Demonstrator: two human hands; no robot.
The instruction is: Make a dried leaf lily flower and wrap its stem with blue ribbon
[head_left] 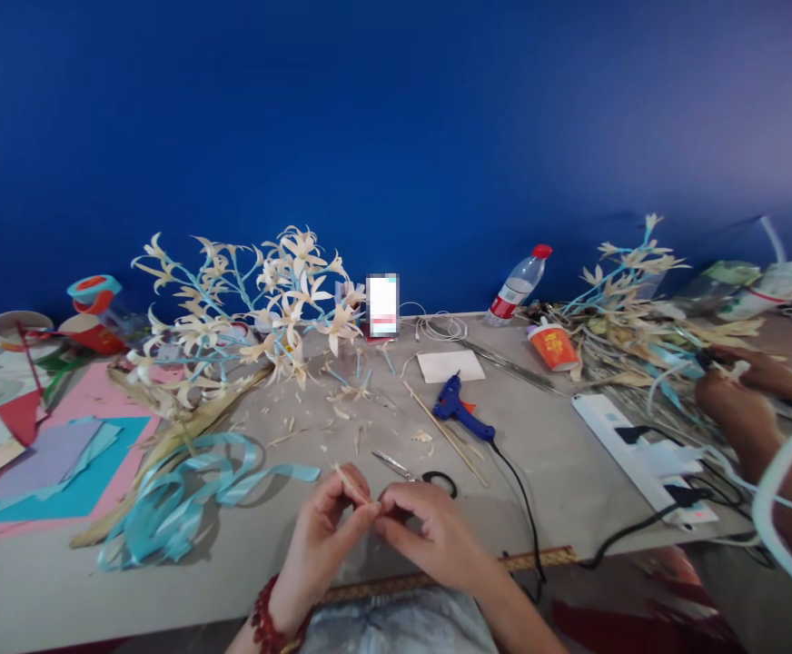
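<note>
My left hand (pixel 321 531) and my right hand (pixel 427 527) meet at the near table edge, both pinched on a thin pale straw strip (pixel 351 483) that sticks up to the left. A red bead bracelet (pixel 266 627) is on my left wrist. Scissors (pixel 413 472) lie just beyond my fingers. A blue glue gun (pixel 460 413) rests further back with its black cord (pixel 525 509) running toward me. A spray of pale straw flowers on blue stems (pixel 260 309) lies at the back left.
Light blue ribbon (pixel 184 495) curls at the left beside pink and teal paper sheets (pixel 75 463). A phone (pixel 382 304), a water bottle (pixel 519 286), an orange cup (pixel 552 345) and a white power strip (pixel 631 454) stand behind. Another person's arms (pixel 750 400) work at the right.
</note>
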